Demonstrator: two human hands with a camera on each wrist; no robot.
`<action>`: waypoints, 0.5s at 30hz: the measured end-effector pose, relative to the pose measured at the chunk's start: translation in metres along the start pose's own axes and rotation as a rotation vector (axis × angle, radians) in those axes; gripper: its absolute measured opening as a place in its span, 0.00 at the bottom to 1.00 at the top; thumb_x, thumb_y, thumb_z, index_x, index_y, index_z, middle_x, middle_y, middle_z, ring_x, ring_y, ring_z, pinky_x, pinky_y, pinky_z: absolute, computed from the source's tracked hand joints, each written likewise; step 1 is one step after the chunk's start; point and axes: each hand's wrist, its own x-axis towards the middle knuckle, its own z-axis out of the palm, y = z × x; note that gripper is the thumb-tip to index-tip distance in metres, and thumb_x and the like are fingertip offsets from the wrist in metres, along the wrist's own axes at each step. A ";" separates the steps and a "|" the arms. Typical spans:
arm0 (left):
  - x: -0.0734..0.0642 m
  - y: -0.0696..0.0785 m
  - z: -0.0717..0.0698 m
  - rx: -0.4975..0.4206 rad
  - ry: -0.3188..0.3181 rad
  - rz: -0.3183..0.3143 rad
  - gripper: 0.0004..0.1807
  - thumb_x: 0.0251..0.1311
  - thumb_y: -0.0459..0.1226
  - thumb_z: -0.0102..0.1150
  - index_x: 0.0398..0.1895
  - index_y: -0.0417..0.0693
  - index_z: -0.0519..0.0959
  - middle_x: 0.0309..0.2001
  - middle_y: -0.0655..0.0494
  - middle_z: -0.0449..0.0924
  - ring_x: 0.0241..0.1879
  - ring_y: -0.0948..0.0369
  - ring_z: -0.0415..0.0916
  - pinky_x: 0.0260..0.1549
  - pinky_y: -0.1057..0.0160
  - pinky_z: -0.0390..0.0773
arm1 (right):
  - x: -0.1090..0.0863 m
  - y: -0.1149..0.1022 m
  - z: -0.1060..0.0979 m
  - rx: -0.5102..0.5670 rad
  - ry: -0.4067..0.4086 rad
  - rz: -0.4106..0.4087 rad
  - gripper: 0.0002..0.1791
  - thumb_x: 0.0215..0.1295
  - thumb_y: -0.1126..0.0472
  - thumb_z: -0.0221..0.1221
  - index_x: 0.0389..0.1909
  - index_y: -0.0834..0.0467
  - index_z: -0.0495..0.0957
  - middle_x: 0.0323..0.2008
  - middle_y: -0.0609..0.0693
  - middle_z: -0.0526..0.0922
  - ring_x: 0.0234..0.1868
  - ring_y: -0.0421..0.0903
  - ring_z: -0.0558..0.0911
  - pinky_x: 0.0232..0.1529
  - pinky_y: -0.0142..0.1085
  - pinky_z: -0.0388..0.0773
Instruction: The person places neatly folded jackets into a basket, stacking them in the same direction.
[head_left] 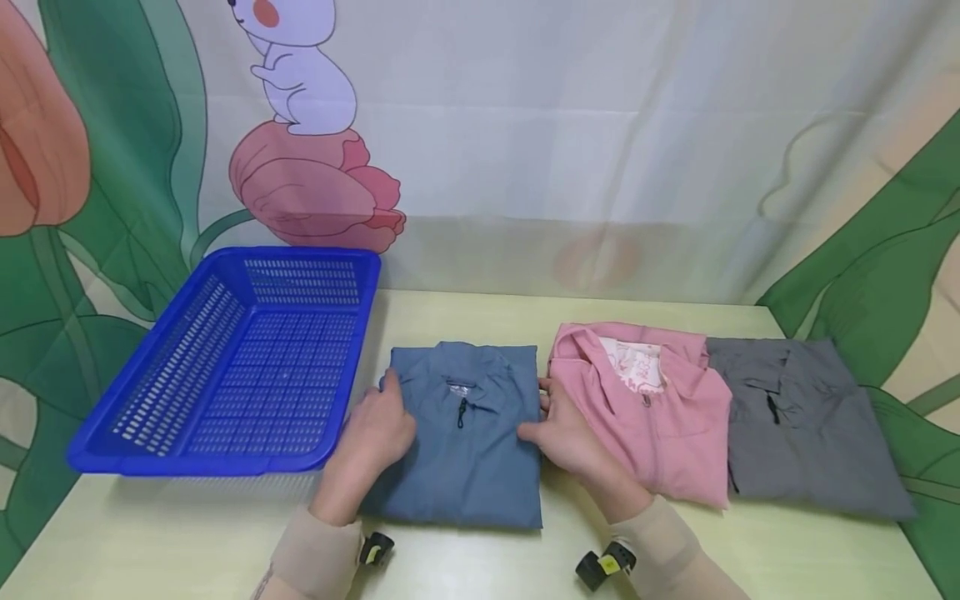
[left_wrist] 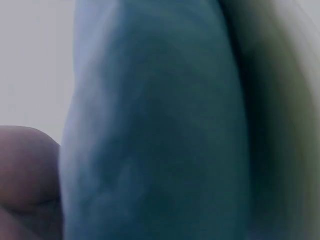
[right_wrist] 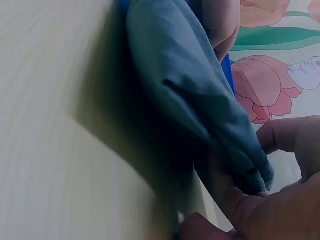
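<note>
A folded blue-grey jacket (head_left: pixel 442 467) with a black zipper pull lies face up in front of me in the head view. My left hand (head_left: pixel 378 429) grips its left edge; in the left wrist view, the jacket's cloth (left_wrist: pixel 155 125) fills the middle beside a rounded part of that hand (left_wrist: pixel 25 167). On the opposite edge, my right hand (head_left: pixel 566 433) pinches the cloth, thumb on top and fingers beneath. The right wrist view shows the jacket's near side (right_wrist: pixel 190 85) raised off the tabletop, with a dark gap under it. Most left fingertips are hidden.
A blue plastic basket (head_left: pixel 367 308) with nothing in it stands left of the jacket. To the right lie a folded pink jacket (head_left: pixel 690 458) and a folded grey jacket (head_left: pixel 810 433), side by side. A printed curtain (head_left: pixel 510 167) hangs behind the pale table (head_left: pixel 465 312).
</note>
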 end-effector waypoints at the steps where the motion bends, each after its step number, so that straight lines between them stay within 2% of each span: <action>1: -0.001 0.001 -0.001 -0.002 0.001 0.005 0.36 0.64 0.28 0.41 0.75 0.22 0.51 0.62 0.19 0.68 0.61 0.30 0.70 0.61 0.36 0.69 | 0.000 0.000 0.000 -0.004 0.002 -0.003 0.44 0.57 0.80 0.58 0.75 0.73 0.50 0.64 0.73 0.71 0.62 0.64 0.75 0.61 0.53 0.76; 9: -0.011 0.010 -0.015 -0.055 0.044 0.102 0.35 0.64 0.27 0.42 0.75 0.21 0.53 0.62 0.23 0.71 0.61 0.33 0.72 0.60 0.37 0.72 | -0.004 -0.010 -0.005 0.015 -0.005 -0.010 0.44 0.59 0.80 0.56 0.76 0.73 0.50 0.69 0.72 0.66 0.68 0.66 0.70 0.66 0.57 0.69; 15: -0.016 0.013 -0.025 -0.183 0.059 0.144 0.35 0.64 0.26 0.43 0.76 0.24 0.54 0.68 0.27 0.67 0.65 0.36 0.69 0.61 0.39 0.71 | -0.011 -0.019 -0.013 0.025 -0.014 -0.017 0.44 0.60 0.80 0.56 0.77 0.70 0.50 0.70 0.70 0.66 0.67 0.64 0.71 0.65 0.56 0.70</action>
